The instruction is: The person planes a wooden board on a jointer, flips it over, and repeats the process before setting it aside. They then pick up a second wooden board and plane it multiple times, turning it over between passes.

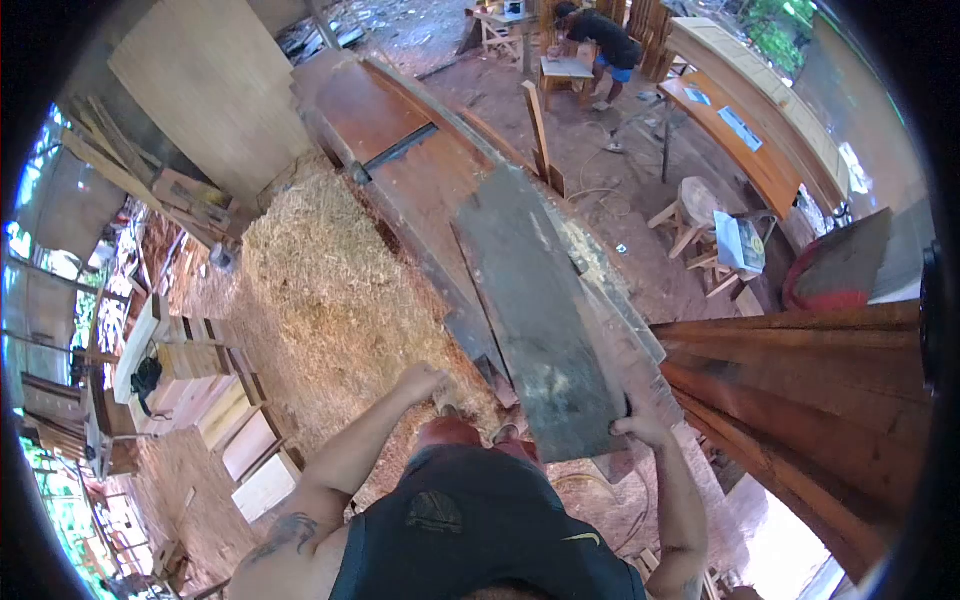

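A wide dark grey board (540,310) lies lengthwise on a long workbench machine (400,130) with reddish-brown surfaces. My right hand (643,432) grips the near right corner of this board, the thumb on its top face; the fingers beneath are mostly hidden. To the left of the board, my left hand (422,383) hangs over the sawdust with its fingers curled, touching no part of the board. Whether anything small is inside it cannot be made out. A dark slot (400,151) crosses the machine's surface beyond the board's far end.
Wood shavings (320,260) are heaped left of the machine. Light planks (245,430) lie at the lower left. Thick brown timbers (800,370) stand close on the right. A person (600,42) bends over a small table at the back. A stool (697,205) stands at right.
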Tool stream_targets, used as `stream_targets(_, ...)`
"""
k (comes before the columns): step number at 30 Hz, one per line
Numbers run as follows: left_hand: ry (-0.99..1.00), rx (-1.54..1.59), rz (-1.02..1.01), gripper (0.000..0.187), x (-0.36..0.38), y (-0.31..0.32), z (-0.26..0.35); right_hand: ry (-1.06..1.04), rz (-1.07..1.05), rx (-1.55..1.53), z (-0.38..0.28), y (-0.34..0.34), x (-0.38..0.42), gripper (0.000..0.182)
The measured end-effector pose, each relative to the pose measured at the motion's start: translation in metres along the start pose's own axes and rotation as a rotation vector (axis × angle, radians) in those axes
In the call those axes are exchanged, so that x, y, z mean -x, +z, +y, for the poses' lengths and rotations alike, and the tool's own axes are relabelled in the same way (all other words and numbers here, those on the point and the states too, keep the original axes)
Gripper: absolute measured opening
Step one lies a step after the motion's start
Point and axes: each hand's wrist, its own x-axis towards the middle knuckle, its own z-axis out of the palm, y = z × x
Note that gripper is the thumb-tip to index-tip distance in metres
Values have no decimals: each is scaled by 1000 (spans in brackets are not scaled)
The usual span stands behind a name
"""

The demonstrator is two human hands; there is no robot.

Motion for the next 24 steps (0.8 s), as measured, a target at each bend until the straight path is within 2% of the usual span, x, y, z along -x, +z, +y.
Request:
stream_targets(1,-36,2,-18,61,14,-4,4,211,16,-122,-11,-10,21,104)
stream_targets(3,-102,4,-55,61,58,-21,29,184,67,-232,33,-30,35,96)
stream_targets(6,26,-105,-64,60,38,-3,-16,209,116,-369,80,-55,54,96)
stream_targets(9,-45,-214,-153,54,44,-8,0,361,85,-185,103,-75,70,97)
stream_targets(12,96,-63,106,50,46,-19,34,444,159,-253,114,-68,82,95)
stream_targets(14,243,-103,196,48,-10,-35,50,358,191,-360,118,-59,85,93)
stream_targets(15,156,-100,230,47,-13,-54,97,315,208,-410,123,-58,88,92)
stream_targets(16,333,12,323,47,-33,-61,116,309,225,-437,128,-57,90,87)
stream_targets(17,355,-89,343,48,-41,-82,158,299,242,-463,134,-57,91,82)
stream_targets(18,338,-24,358,48,-55,-93,190,288,261,-488,135,-58,92,77)
stream_targets(19,407,-44,385,49,-82,-96,205,348,305,-471,125,-56,96,72)
stream_targets(20,476,-63,413,50,-113,-96,216,407,350,-452,85,-45,98,68)
stream_targets(22,595,-90,546,58,-184,-77,227,396,372,-440,82,-43,97,65)
stream_targets(24,526,-49,371,58,-192,-71,251,373,388,-368,110,-43,86,62)
